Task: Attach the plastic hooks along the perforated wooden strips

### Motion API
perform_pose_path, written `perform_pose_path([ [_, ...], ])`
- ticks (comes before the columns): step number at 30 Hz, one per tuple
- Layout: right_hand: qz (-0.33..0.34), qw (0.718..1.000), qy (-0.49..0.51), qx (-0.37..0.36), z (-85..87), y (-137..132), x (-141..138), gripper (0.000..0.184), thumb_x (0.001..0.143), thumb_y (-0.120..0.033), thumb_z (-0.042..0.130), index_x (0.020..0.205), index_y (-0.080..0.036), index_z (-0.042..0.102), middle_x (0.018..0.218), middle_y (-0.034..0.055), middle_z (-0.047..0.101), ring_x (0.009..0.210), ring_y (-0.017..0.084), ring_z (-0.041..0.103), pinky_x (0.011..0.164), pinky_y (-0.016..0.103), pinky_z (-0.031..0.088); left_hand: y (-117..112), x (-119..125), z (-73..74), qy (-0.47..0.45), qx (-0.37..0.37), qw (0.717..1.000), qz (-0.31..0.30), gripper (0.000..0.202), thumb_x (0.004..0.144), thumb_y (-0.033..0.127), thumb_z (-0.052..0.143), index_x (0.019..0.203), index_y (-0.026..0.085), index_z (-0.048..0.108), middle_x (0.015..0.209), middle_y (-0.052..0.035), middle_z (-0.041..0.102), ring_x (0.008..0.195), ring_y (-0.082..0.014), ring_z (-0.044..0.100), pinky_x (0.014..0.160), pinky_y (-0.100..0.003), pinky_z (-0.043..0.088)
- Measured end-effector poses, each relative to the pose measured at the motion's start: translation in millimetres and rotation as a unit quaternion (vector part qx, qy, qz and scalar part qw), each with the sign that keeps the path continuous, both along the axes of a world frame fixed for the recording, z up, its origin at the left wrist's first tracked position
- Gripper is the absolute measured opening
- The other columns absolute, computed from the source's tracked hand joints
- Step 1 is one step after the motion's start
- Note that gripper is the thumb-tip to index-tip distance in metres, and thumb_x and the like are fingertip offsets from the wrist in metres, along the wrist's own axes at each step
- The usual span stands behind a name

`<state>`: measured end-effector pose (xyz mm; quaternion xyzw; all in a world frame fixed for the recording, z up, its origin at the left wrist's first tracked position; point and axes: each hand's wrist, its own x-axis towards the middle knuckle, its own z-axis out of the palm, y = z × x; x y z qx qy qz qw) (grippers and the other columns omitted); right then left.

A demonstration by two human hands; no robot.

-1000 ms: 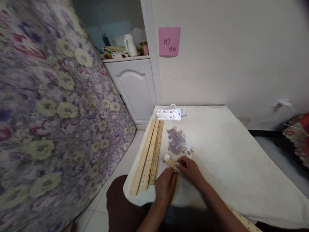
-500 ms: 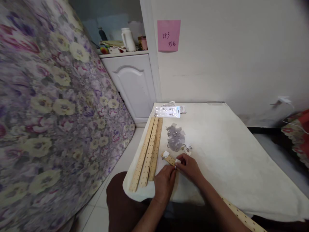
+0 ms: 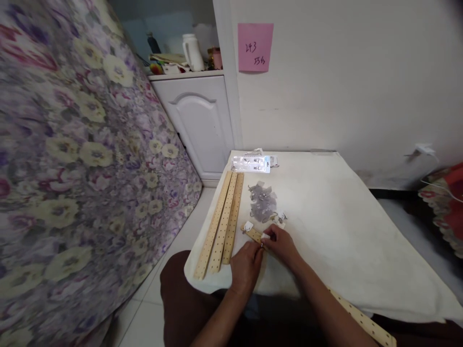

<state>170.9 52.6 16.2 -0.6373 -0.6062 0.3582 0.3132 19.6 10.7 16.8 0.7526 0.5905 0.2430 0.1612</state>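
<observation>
My left hand [image 3: 246, 264] is closed, its thumb and index finger pinched at a small shiny metal piece [image 3: 262, 245] by the edge of a pale perforated strip [image 3: 253, 234]. Closed around a small white tag [image 3: 265, 236], my right hand [image 3: 282, 245] meets the left fingertips over the strip. Another white tag [image 3: 248, 225] with a metal piece sits near the strip's far end. A perforated length [image 3: 361, 318] emerges beyond my right forearm, apparently the same strip. Just past my hands lies a pile of small grey translucent packets [image 3: 263, 202] with metal bits, beside loose white-tagged pieces [image 3: 280, 219].
Several long perforated strips [image 3: 220, 226] lie side by side on the left of the cloth-covered table [image 3: 336, 207]. A clear package [image 3: 250, 164] with metal pieces is at the back edge. A floral curtain [image 3: 90, 183] hangs at left, near a white cabinet [image 3: 198, 127].
The view has shifted slightly. Both hands keep nearly the same pinch at the strip, with only slight finger movement.
</observation>
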Motion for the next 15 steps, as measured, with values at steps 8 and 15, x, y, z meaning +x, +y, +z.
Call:
perform_pose_path([
  [8, 0.007, 1.000, 0.004, 0.019, 0.5, -2.0, 0.1, 0.015, 0.066, -0.031, 0.061, 0.077, -0.020, 0.062, 0.062, -0.0034, 0.060, 0.062, 0.015, 0.053, 0.057, 0.023, 0.036, -0.9, 1.3, -1.2, 0.001, 0.013, 1.000, 0.005, 0.020, 0.089, 0.028, 0.044, 0.095, 0.024, 0.063, 0.088, -0.0005, 0.065, 0.083, -0.0150, 0.061, 0.070, -0.024, 0.041],
  [15, 0.009, 1.000, 0.012, 0.017, 2.5, -2.6, -0.3, 0.017, 0.067, -0.030, 0.060, 0.080, -0.019, 0.063, 0.069, -0.0012, 0.063, 0.062, 0.015, 0.054, 0.058, 0.024, 0.038, -1.8, -0.2, 0.5, 0.001, 0.017, 1.000, 0.006, 0.019, 0.089, 0.028, 0.045, 0.093, 0.024, 0.063, 0.087, -0.0001, 0.065, 0.082, -0.0150, 0.062, 0.069, -0.024, 0.042],
])
